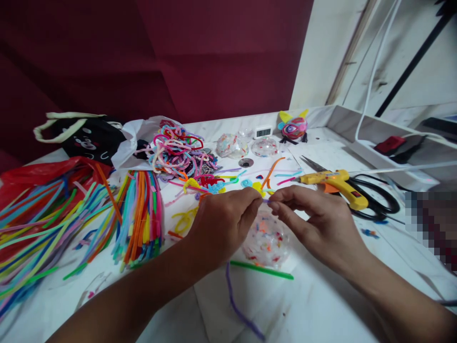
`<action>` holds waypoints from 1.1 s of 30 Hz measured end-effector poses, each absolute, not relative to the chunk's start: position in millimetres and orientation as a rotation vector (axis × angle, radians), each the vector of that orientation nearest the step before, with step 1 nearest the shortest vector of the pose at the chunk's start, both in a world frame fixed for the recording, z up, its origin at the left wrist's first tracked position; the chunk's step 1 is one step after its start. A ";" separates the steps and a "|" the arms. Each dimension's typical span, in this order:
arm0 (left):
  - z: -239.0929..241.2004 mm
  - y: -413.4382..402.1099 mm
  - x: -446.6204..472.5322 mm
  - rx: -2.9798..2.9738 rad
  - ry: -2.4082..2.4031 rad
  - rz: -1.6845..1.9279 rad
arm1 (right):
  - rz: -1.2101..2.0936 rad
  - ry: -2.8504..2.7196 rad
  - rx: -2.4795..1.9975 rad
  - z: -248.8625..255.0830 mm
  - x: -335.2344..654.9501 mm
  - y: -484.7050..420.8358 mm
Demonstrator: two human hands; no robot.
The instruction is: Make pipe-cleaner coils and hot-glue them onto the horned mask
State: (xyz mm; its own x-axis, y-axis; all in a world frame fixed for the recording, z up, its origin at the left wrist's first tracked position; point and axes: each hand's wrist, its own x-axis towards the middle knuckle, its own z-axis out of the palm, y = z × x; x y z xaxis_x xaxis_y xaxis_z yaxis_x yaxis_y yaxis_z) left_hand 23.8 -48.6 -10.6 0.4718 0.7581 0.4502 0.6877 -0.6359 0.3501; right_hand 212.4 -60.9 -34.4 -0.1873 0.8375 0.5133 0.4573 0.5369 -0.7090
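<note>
My left hand [226, 219] is closed on a purple pipe cleaner [233, 297], whose long tail hangs below the palm toward the table. A short purple end shows between the fingertips of both hands. My right hand [316, 214] pinches that end with thumb and forefinger. Beneath the hands rests a clear dome [266, 240] flecked with coloured bits. Just in front of it lies a green pipe cleaner [262, 270]. Beyond my fingers are a yellow piece [258, 188] and an orange pipe cleaner [273, 172], partly among other small pieces.
Bundled pipe cleaners [143, 219] spread across the left side. Behind them sit a tangled pile [174, 147] and a black bag [87, 140]. To the right are a yellow glue gun [339, 183] and black-handled scissors [383, 202]. A small digital clock [263, 132] stands at the back.
</note>
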 end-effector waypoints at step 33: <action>-5.3 -53.1 23.1 2.466 1.333 0.920 | -0.212 -1.988 -0.888 -43.6 214.0 -59.0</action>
